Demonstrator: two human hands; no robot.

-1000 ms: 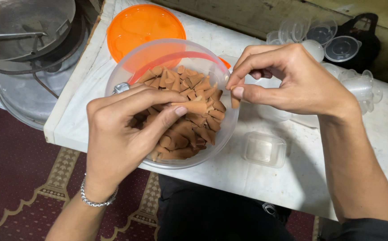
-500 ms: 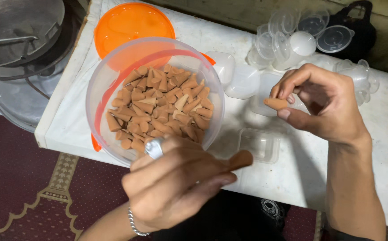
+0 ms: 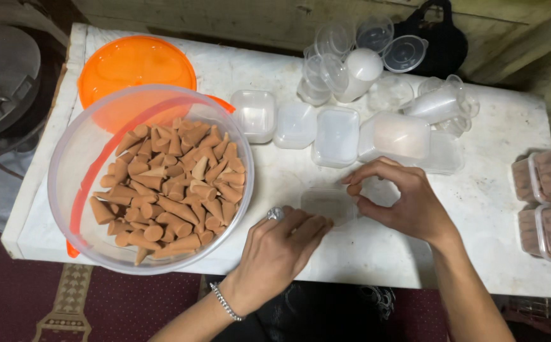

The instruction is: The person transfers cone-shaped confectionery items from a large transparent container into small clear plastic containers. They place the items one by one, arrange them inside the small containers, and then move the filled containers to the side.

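- At the table's near edge, the left hand [image 3: 275,253] lay palm down on the white top [image 3: 377,253], fingers loosely curled and holding nothing, a ring on one finger and a chain bracelet [image 3: 226,303] at the wrist.
- Just beyond its fingertips sat a small clear box [image 3: 328,204], shallow and squarish with rounded corners, its long axis running left to right — the left fingertips touched its near left corner.
- To the box's right, the right hand [image 3: 408,202] curved in with thumb and forefinger pinched at the box's right edge; whether a cone sat in that pinch could not be told. Both hands were at the box, one at each end.
- Left of the hands stood a big clear round bowl [image 3: 72,158], smooth plastic, heaped with matte brown cones [image 3: 167,187], pointed and dusty-looking.
- Further back ran a row of empty clear boxes [image 3: 337,136], lids mostly shut.
- Behind the bowl lay an orange lid [image 3: 129,63], glossy and round.
- At the far edge — stacked clear cups [image 3: 351,63]; at the far right, filled boxes [image 3: 548,196] in a block.
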